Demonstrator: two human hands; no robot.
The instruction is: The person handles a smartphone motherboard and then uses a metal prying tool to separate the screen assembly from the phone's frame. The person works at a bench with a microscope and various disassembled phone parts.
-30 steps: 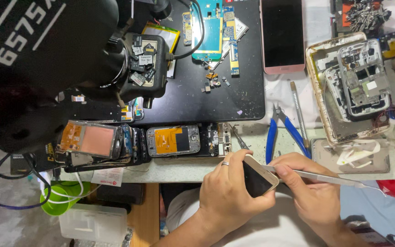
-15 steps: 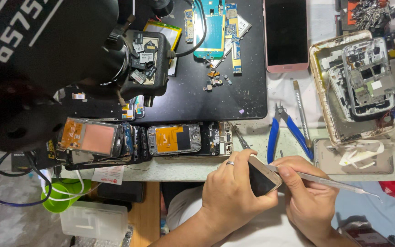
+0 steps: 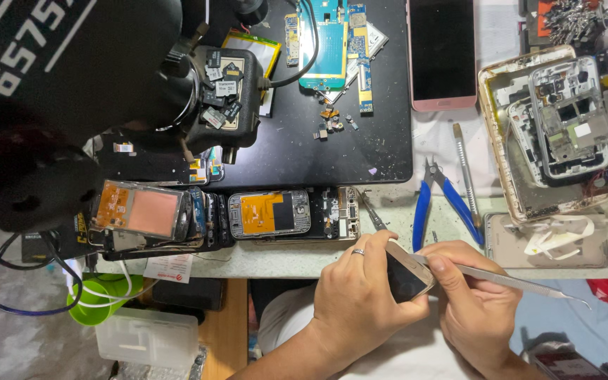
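I am holding a small pale-gold phone (image 3: 406,271) in my left hand (image 3: 357,302), my fingers wrapping tightly around its body so that its dark screen is tilting toward my right side, just off the front edge of the workbench (image 3: 283,257) and above my lap. A ring is showing on one finger of that hand. My right hand (image 3: 476,309) is pinching a thin metal pry tool (image 3: 508,281), thumb and forefinger clamping together on its shaft; the tool's near end is touching the upper edge of the phone, while its hooked far end is pointing out to my right. Just beyond my hands, blue-handled cutters (image 3: 445,200) are lying on the bench beside a slim metal rod (image 3: 466,176). A black mat (image 3: 304,155) is covering the middle of the bench, carrying a blue circuit board (image 3: 328,42), a few loose small parts (image 3: 332,127) and a pink phone (image 3: 441,53) lying face up at its right edge. A stripped phone frame with an orange panel (image 3: 272,213) is sitting at the mat's near edge, and a stack of opened phones (image 3: 142,214) is lying to its left. On the far right, gutted phone housings (image 3: 550,134) are resting piled together. A green cup (image 3: 96,299) is sitting below the bench on my left
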